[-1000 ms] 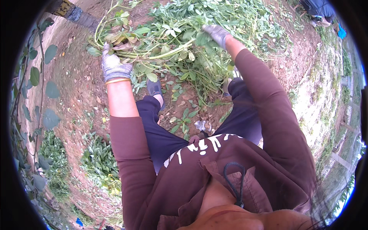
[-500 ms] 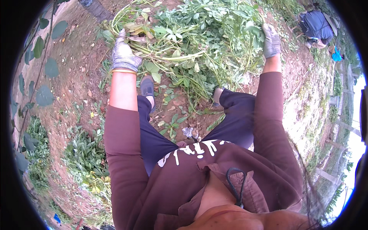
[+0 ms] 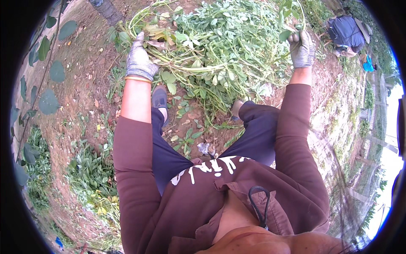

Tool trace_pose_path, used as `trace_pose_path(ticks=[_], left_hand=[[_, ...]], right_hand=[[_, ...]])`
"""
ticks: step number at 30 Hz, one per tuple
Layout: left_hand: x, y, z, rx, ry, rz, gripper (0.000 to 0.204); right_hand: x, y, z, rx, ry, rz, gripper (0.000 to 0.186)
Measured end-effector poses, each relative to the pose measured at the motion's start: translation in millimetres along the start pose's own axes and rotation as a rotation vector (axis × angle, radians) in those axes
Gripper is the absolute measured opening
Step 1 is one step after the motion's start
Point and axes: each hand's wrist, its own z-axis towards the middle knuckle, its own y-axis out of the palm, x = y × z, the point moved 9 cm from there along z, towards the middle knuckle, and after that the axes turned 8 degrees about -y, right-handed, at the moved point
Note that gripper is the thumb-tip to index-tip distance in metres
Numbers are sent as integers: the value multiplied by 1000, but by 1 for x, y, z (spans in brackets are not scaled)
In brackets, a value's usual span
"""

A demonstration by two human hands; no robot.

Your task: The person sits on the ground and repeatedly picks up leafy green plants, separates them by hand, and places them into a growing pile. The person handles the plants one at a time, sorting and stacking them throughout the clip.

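Observation:
A large heap of leafy green plants lies on the soil in front of my feet. At its left side my left hand, in a pale grey-white work glove, is closed around a bunch of long green stems with some yellowed leaves. Off the heap's right edge, my right hand, in the same sort of glove, has its fingers curled around a leafy green stem. The stem rises past the fingertips and curves out of the top of the picture.
A tree trunk stands at the upper left, and a leafy branch hangs along the left rim. Low green plants cover the ground at left. A dark blue bundle is at the upper right. Netting runs along the right.
My right hand has turned and drawn up off the heap's right edge, with a single leafy stem now standing out from its fingers. The left hand has barely moved and keeps its grip.

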Motion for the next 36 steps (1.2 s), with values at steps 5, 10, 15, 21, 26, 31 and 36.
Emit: trace_pose_path(ticks=[5,10,15,21,26,31,36], left_hand=[[-13,14,-8,-17,-87,41,32],[-26,31,-7,-181,2,134,29],[-64,58,-27,-273,-63,227,35],[-72,51,-23,-213,-172,95,31],[9,12,-5,-9,54,-79,31],[55,-13,-30,305,317,-16,50],[59,-17,-24,283,342,-11,48]], right_hand=[[21,31,-12,-20,87,-8,11],[52,112,-42,-297,146,-235,22],[95,195,-110,-708,230,-866,27],[137,225,-160,-1084,363,-787,30],[117,176,-94,-768,186,-741,38],[205,32,-76,-766,511,-1326,25],[304,-56,-194,-2482,210,-1746,25]])
